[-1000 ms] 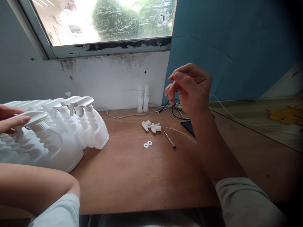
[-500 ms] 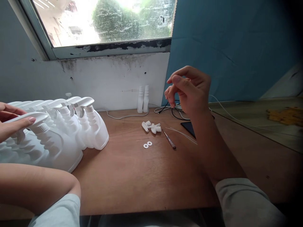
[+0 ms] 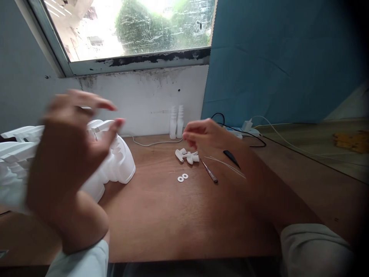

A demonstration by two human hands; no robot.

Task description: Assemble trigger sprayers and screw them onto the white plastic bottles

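My left hand (image 3: 75, 142), blurred by motion, is raised in front of the white spray bottles (image 3: 123, 161). Its thumb and index finger are apart with nothing between them. Over the table, my right hand (image 3: 204, 132) hangs just above two white trigger spray heads (image 3: 180, 154). Its fingers are loosely bent, slightly smeared, and no object shows in them. Two white ring washers (image 3: 180, 179) lie nearer to me. To their right is a thin screwdriver (image 3: 209, 171), and beyond it lie thin clear tubes (image 3: 226, 165).
Two slim white bottle-shaped parts (image 3: 173, 123) stand against the wall. A dark flat object (image 3: 231, 158) lies partly behind my right forearm. A black cable (image 3: 261, 145) and a white plug (image 3: 247, 125) are at the back right. The window (image 3: 161, 27) is above.
My left hand has left the spray bottle it was touching and come up toward the right. My right hand has lowered from the air toward the spray heads. The view has shifted slightly.
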